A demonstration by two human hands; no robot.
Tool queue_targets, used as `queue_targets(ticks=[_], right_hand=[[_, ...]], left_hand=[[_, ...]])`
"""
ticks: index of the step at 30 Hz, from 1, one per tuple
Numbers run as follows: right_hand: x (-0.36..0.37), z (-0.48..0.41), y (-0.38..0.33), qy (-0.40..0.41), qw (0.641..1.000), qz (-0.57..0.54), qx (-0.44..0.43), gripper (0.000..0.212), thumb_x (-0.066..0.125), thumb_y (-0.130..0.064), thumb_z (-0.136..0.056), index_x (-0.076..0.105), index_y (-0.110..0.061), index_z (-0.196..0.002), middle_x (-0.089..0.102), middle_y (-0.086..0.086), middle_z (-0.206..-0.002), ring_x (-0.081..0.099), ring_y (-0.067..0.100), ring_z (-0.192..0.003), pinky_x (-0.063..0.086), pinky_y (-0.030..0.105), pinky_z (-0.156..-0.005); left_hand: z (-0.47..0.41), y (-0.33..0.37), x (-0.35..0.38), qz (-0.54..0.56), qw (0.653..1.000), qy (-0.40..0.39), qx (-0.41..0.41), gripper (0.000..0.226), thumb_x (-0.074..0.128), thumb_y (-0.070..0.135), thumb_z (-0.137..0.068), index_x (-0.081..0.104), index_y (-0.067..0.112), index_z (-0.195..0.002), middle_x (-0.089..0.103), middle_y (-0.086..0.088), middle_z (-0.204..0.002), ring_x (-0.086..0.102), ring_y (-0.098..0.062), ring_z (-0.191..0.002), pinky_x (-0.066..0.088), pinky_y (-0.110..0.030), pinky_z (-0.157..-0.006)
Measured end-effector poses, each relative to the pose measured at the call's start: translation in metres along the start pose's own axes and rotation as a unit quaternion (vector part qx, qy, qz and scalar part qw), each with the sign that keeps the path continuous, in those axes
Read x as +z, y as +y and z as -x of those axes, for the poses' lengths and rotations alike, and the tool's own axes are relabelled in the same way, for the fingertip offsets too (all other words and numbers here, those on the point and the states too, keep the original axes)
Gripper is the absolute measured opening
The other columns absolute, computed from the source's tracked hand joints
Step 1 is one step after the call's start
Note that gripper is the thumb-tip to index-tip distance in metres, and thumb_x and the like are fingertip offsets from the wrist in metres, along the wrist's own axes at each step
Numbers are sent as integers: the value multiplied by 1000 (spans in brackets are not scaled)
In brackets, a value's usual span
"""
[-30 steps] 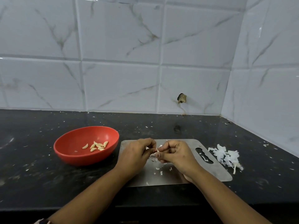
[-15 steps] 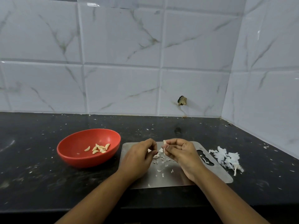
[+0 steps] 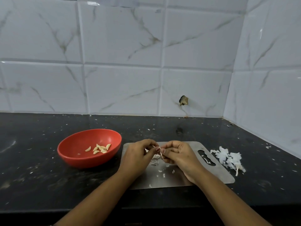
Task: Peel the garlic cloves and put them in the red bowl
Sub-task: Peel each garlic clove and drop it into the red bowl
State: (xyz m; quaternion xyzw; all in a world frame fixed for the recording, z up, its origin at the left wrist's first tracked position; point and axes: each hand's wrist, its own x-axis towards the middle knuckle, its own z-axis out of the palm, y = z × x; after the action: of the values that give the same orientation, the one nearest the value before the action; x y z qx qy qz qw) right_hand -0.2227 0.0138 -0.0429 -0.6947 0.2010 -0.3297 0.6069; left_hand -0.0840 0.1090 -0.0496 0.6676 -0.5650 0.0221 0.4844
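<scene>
The 2 hands meet over the far edge of a steel cutting board [image 3: 218,174]. The left hand [image 3: 136,158] and the right hand [image 3: 178,154] both have their fingers curled, the fingertips pinched together on 1 garlic clove [image 3: 160,150], which is mostly hidden. A pale strip of skin [image 3: 161,156] hangs from it above the board. Small skin flakes [image 3: 160,171] lie on the board under the hands. At 9 o'clock from the board, just beside it, sits the red bowl [image 3: 71,160] with several peeled cloves [image 3: 99,149] inside. At 3 o'clock a pile of skins [image 3: 228,158] lies on the black countertop [image 3: 32,185]. At 12 o'clock, a chipped hole [image 3: 183,100] marks the tiled wall [image 3: 122,87].
</scene>
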Motion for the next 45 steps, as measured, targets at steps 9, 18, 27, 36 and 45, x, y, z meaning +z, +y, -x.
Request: queue_targets(ticks=[9,18,27,36,45], right_hand=[[2,0,4,-2,996,72,-44,7,60,-6,-94,66,-8,-95,72,6,-84,67,13,-70,53,23,-66],[3,-1,6,7,993,91,-73,8,60,-3,-93,65,-8,-93,69,5,-77,64,10,-67,52,22,-65],[2,-2,6,6,995,65,-72,9,61,-4,-93,67,-11,-92,71,2,-75,65,11,-68,51,23,-65],[1,-1,4,-19,998,36,-51,11,61,-7,-93,70,-14,-96,70,-1,-75,64,7,-68,50,21,-66],[1,-3,6,7,997,58,-52,9,75,-11,-83,69,-8,-90,69,0,-72,65,10,-69,52,21,-65]], left_hand=[[1,3,1,-20,999,-21,-16,14,62,17,-90,74,25,-92,70,15,-78,61,2,-66,50,-20,-66],[1,10,-2,81,994,-25,-66,6,69,16,-85,75,15,-86,71,7,-72,62,3,-60,46,-12,-54],[1,12,-4,112,989,-30,-90,11,65,9,-88,72,16,-84,72,3,-72,58,1,-50,47,-16,-50],[2,8,0,33,998,3,-60,11,68,15,-85,72,24,-81,68,11,-68,60,1,-57,52,-22,-58],[2,8,0,7,999,10,-35,9,68,18,-84,72,26,-79,66,13,-66,59,2,-60,44,-13,-57]])
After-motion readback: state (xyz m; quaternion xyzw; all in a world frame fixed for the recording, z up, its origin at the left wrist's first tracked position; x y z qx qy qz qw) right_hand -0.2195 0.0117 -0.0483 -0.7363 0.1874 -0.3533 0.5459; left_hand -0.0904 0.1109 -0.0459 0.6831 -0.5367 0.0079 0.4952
